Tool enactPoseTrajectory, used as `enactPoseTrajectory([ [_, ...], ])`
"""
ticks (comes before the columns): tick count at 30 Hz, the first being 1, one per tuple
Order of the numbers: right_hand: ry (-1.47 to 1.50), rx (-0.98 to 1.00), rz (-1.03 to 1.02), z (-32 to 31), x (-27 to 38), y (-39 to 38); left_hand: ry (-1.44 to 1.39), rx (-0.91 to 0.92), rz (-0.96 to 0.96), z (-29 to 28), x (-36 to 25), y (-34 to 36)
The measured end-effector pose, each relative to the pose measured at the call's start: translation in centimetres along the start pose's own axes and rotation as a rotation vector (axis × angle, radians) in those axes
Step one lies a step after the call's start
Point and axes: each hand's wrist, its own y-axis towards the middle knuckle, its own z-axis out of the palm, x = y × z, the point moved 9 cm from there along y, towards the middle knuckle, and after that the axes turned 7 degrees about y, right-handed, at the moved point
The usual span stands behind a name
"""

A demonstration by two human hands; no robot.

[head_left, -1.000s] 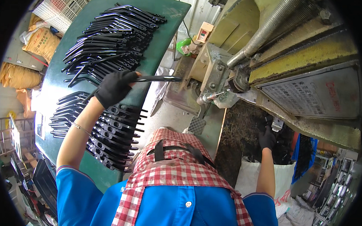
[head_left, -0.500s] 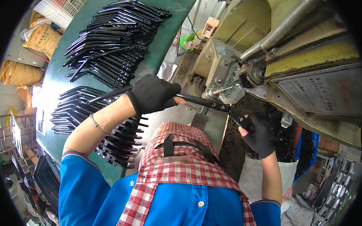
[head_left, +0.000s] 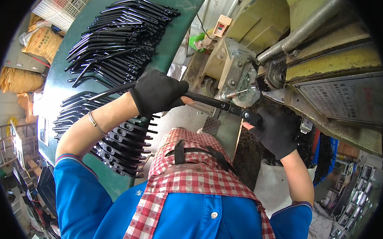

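Note:
My left hand (head_left: 156,94), in a black glove with bare fingertips, is closed round a long black bent tube (head_left: 209,100) held crosswise over my checked apron (head_left: 193,179). My right hand (head_left: 272,131), gloved the same way, grips the tube's right end at a bolted black joint (head_left: 246,115). Behind that end stands the greenish machine (head_left: 313,60), with a short steel spindle (head_left: 229,94) a little above the tube. To my left, many similar bent tubes (head_left: 114,35) and rows of flat black pieces with holes (head_left: 126,146) lie on a green table (head_left: 60,88).
A red-and-green switch box (head_left: 221,26) and green bag (head_left: 195,42) are behind the machine. A white sack (head_left: 272,183), blue container (head_left: 331,153) and metal parts (head_left: 354,199) are low at right. Orange sacks (head_left: 43,40) and a white crate (head_left: 66,5) line the far left; a foot pedal (head_left: 211,124) sits below.
My left hand has moved right and slightly down with the tube. My right hand has risen from beside the machine's lower part and taken hold of the tube's right end.

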Motion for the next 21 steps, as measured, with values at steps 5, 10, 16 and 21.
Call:
enactPoseTrajectory([
  [5, 0.515, 0.073, 0.079, 3.9, -3.6, -0.9, 0.002, -0.08, 0.049, -0.4, -0.5, 1.1],
  [10, 0.056, -0.07, -0.003, 0.8, -2.4, 0.2, -0.047, -0.102, 0.042, -0.4, -0.4, 1.9],
  [16, 0.322, -0.076, 0.086, 1.3, -5.5, 0.5, -0.063, -0.122, 0.027, -0.4, 0.4, 4.6],
  [21, 0.382, -0.007, 0.143, 1.7, -7.2, 1.4, -0.014, -0.112, 0.051, -0.2, 1.1, 6.8],
])
